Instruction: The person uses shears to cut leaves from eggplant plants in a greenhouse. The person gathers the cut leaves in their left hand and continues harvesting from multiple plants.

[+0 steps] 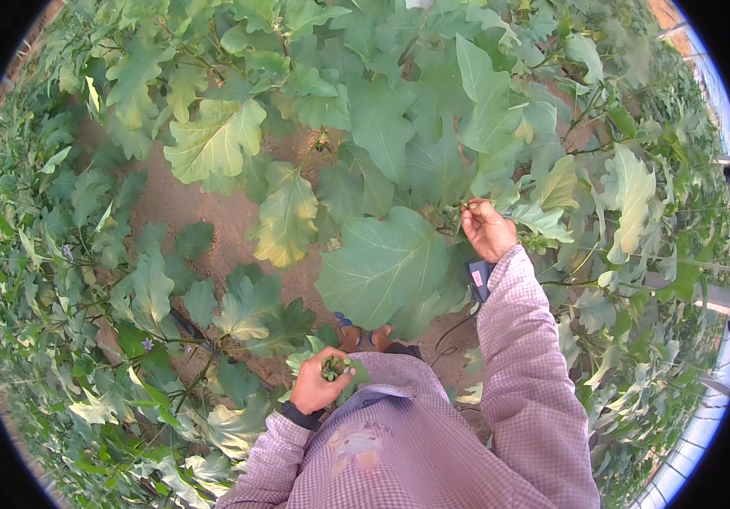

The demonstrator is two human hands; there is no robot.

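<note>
My left hand (322,380) is cupped in front of my body around a small bunch of green plant pieces (334,368), perhaps buds or calyxes. My right hand (487,229) is stretched forward among the leaves, thumb and fingertips pinched together at a small green shoot tip or bud (465,206) of an eggplant plant. The leaves partly hide what lies between those fingers. A broad green eggplant leaf (385,264) spreads just left of my right hand. A small dark box with a pink label (479,278) sits at my right wrist, a cable hanging from it.
Dense lobed-leaf plants (148,292) surround me, some with purple flowers (147,344). Bare soil (193,216) shows between them. A dark hose (190,324) runs low at the left. My feet (350,337) stand below the broad leaf. Pale sheeting and posts line the right edge.
</note>
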